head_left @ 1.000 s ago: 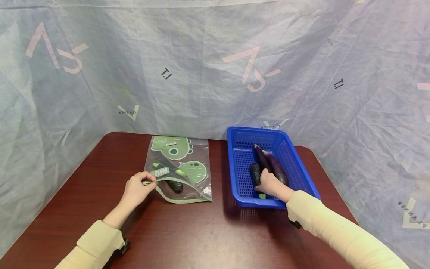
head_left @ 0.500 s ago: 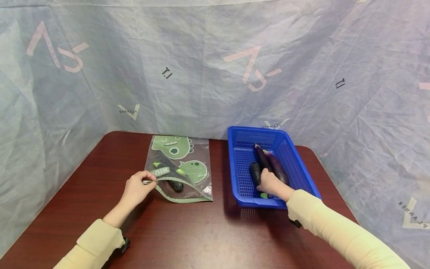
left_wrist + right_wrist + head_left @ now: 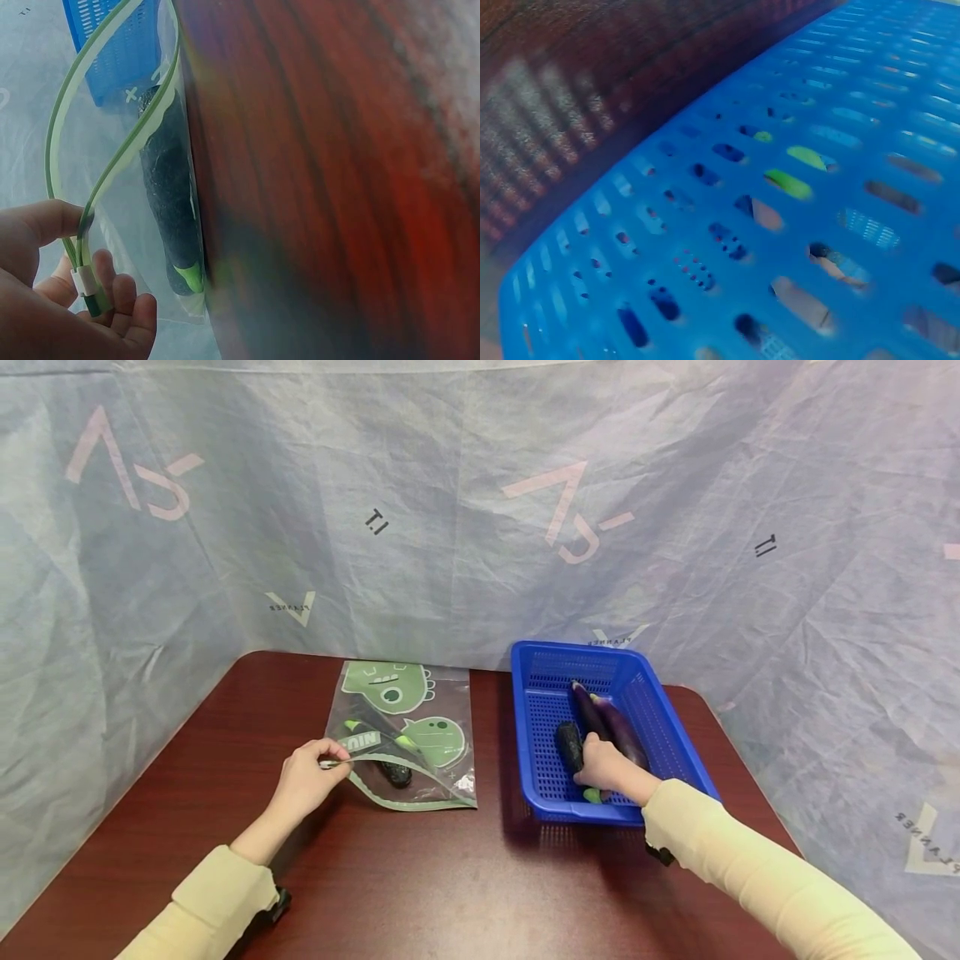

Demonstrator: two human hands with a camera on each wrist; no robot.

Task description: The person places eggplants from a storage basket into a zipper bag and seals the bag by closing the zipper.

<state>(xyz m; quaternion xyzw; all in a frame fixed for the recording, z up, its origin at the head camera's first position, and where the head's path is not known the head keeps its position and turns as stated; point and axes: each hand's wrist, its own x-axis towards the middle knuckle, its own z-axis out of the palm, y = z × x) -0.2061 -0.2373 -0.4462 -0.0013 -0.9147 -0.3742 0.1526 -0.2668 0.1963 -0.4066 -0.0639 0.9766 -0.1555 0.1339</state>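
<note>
My left hand [image 3: 311, 777] pinches the green-edged mouth of a clear zip bag [image 3: 450, 785] printed with green cartoon shapes, holding up one corner. The mouth gapes toward me. Inside lies a dark, bumpy cucumber [image 3: 169, 187] with a light green end, seen through the plastic in the left wrist view. In the blue basket [image 3: 528, 760] my right hand [image 3: 611, 770] has its fingers round another dark, bumpy cucumber [image 3: 570, 745]. Its bright green end shows below the hand, and its middle is hidden. Two purple eggplants [image 3: 618, 727] lie just beyond that hand.
The basket's slotted wall [image 3: 705, 225] fills most of the right wrist view. Both bag and basket stand on a dark red wooden table [image 3: 450, 877]. A grey printed cloth [image 3: 450, 568] hangs behind and at both sides.
The cucumber under the right hand has turned slightly, its green end shifting right. The left hand keeps its hold on the bag, with almost no movement.
</note>
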